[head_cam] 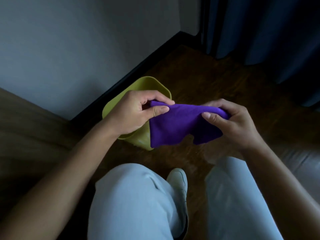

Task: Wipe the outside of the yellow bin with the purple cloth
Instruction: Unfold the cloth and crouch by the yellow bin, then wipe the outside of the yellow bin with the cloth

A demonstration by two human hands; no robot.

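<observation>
I pinch cloth [180, 125] with both: left hand [136, 111], right hand [230, 122] | bin [138, 87] upright, under/far-left | left hand nearer

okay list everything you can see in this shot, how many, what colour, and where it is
purple cloth: one, purple, held in the air in front of the bin.
yellow bin: one, yellow-green, on the floor by the wall, partly hidden by hand and cloth.
floor: dark brown wood.
wall: grey-white, with a dark baseboard.
curtain: dark blue, upper right.
trousers: light blue, both legs at bottom.
shoe: one visible, white, between the knees.
left hand: pinches the cloth's left edge.
right hand: grips the cloth's right edge.
</observation>
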